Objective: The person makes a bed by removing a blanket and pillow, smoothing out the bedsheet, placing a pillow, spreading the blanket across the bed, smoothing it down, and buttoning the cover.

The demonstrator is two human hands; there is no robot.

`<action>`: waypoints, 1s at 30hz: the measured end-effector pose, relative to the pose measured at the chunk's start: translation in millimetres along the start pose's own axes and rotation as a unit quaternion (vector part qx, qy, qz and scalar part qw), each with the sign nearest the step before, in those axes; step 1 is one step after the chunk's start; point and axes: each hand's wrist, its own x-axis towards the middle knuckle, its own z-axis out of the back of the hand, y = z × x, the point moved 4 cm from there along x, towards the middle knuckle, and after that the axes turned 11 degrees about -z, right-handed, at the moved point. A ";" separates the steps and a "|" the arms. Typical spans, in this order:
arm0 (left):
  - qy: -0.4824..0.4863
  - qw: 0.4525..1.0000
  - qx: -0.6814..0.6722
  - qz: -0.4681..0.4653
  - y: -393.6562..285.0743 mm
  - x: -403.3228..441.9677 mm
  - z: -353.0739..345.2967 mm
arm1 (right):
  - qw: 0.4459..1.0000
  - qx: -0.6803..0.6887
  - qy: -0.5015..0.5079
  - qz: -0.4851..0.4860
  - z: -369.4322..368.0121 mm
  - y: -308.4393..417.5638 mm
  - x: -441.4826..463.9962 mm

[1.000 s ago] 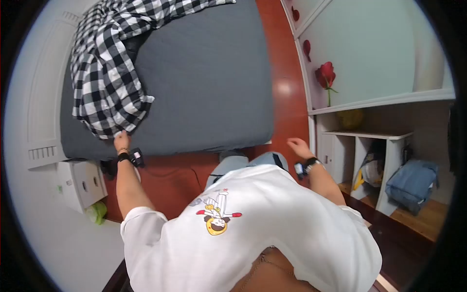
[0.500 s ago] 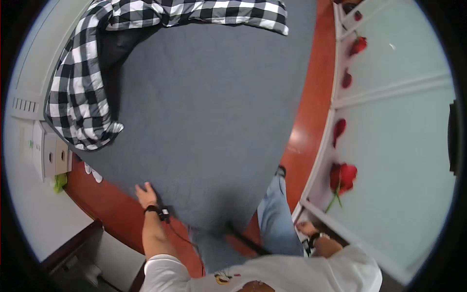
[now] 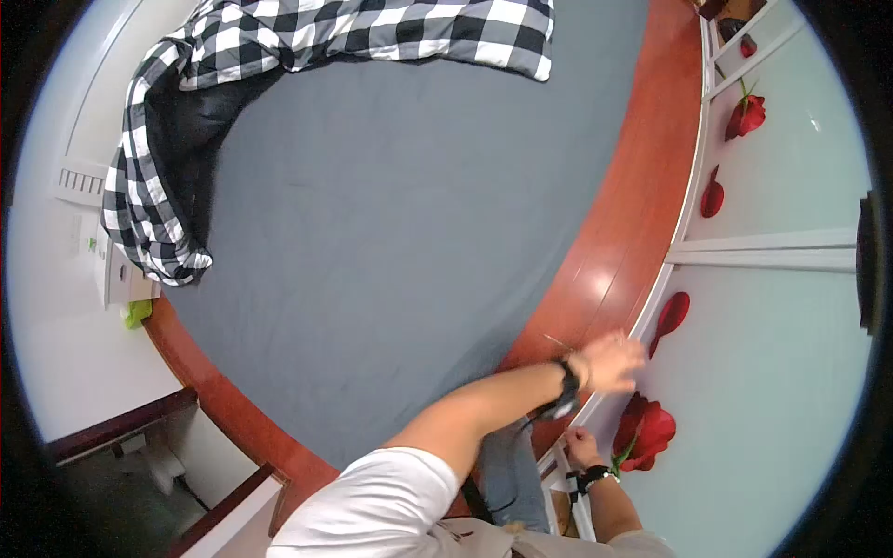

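My left hand [image 3: 614, 361] reaches across my body to the right, over the lower edge of a frosted sliding door [image 3: 763, 372] printed with red roses. Its fingers are stretched out, slightly blurred, and hold nothing I can see. Below it, my right hand [image 3: 584, 448] is closed beside the door's near end, by a printed rose [image 3: 648, 435]. Whatever its curled fingers grip, if anything, is hidden. Dark bands with small devices circle both wrists. Under my right forearm, white-edged shelving [image 3: 558, 484] shows in part.
A bed with a grey sheet [image 3: 391, 214] fills the middle. A black-and-white checked quilt [image 3: 409, 33] lies bunched along its far and left sides. Red-brown floor [image 3: 595, 270] runs between bed and door. A doorway with a dark frame [image 3: 130, 423] is at lower left.
My left hand has left the bed's near-left edge and swung across to the sliding door. My view has turned right. My right hand stays low by the door's near end.
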 end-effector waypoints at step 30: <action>0.055 0.736 0.072 0.670 27.9 -236.1 124.0 | 0.947 -0.261 -0.026 0.186 644.5 593.0 -60.8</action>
